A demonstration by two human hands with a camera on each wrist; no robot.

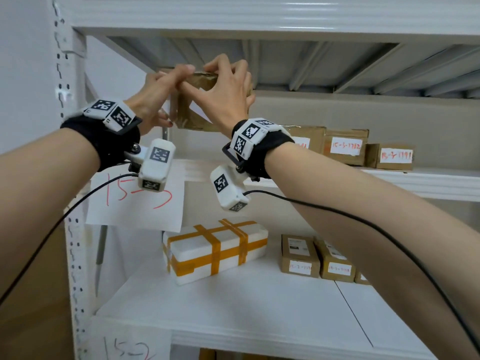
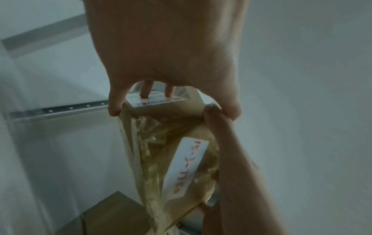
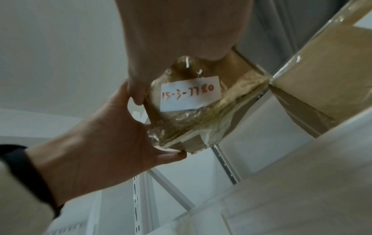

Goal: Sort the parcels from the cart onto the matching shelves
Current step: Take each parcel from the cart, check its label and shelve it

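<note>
A brown cardboard parcel (image 1: 196, 100) wrapped in clear tape is held up at the left end of the shelf marked 15-3 (image 1: 135, 201), under the shelf above. Its white label (image 3: 189, 95) reads 15-3-7780 in red. My left hand (image 1: 161, 97) grips its left side and top edge, fingers curled over the printed sticker (image 2: 155, 100). The right hand (image 1: 226, 92) grips its right side and top. The parcel (image 2: 153, 143) is tilted and hangs above the shelf board (image 1: 389, 178); its far side is hidden by my hands.
Brown labelled parcels (image 1: 346, 149) (image 1: 394, 157) stand in a row on the 15-3 shelf to the right. Below, a white foam box with orange tape (image 1: 215, 250) and small brown boxes (image 1: 300, 255) sit on the 15-2 shelf. The upright post (image 1: 67, 100) is at left.
</note>
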